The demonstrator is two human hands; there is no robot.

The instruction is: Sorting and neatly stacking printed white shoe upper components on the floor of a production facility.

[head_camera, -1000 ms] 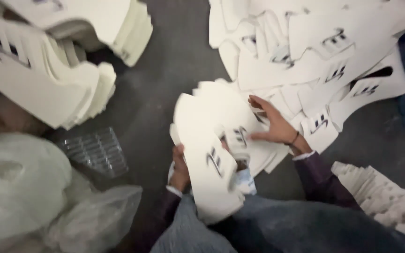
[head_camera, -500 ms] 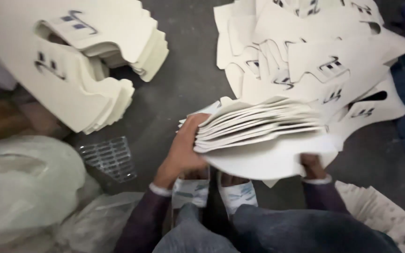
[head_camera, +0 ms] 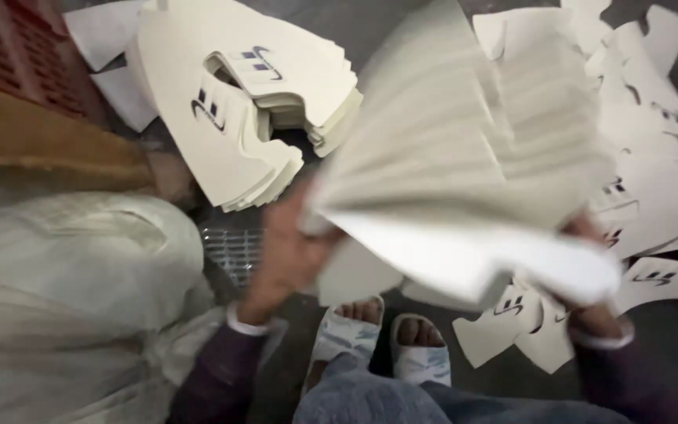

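nearest the camera are the person's knees in grey-blue cloth, and just beyond them two feet in pale sandals [head_camera: 382,338] on the dark floor [head_camera: 425,16]. directly above the sandals a thick stack of white cut-out sheets [head_camera: 464,157] is lifted off the floor, fanned and blurred, held between both hands. the left hand [head_camera: 288,255] grips the stack's left edge, its fingers closed against the sheets, though blur hides how each finger lies. the right hand [head_camera: 590,314] is under the stack's lower right corner, mostly covered by the sheets; its fingers appear clamped on the stack, but their exact set cannot be told. both wrists show dark purple sleeves with pale cuffs. left of the stack, beside the left forearm, lies a big bundle of pale plastic bags [head_camera: 72,298], and between that bundle and the stack a small clear ridged tray [head_camera: 233,251] rests on the floor. below and right of the stack, loose white pieces with dark printed marks [head_camera: 653,204] are spread on the floor, overlapping one another. farther off, up and left of the held stack, a second neat pile of the same shaped sheets [head_camera: 237,110] lies on the floor, and beyond it to the left are a brown cloth [head_camera: 49,141] and a red crate [head_camera: 17,47].
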